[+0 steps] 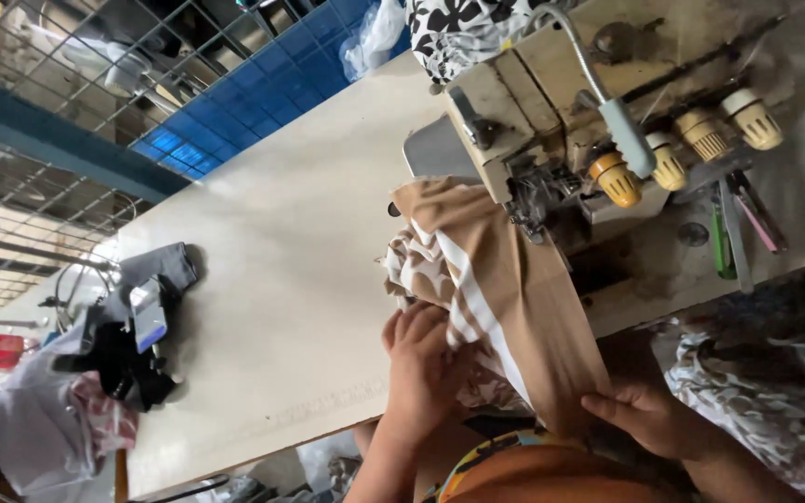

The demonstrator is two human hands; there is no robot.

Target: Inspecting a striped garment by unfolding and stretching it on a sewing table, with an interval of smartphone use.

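left hand [418, 359]: clenched on brown-and-white fabric [491, 279] | right hand [645, 414]: fabric edge pinched | fabric laid under overlock sewing machine [598, 121]

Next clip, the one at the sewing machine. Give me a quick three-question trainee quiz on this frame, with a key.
1. True or false: the left hand is bunching the brown and white fabric at the table edge.
2. Which hand grips the plain brown strip near the person's body? A) the right hand B) the left hand C) neither
3. Fill in: the far end of the fabric lies under the needle area of the ______.

Key:
1. True.
2. A.
3. Overlock sewing machine, the one with four yellowish tension knobs standing on the cream table.
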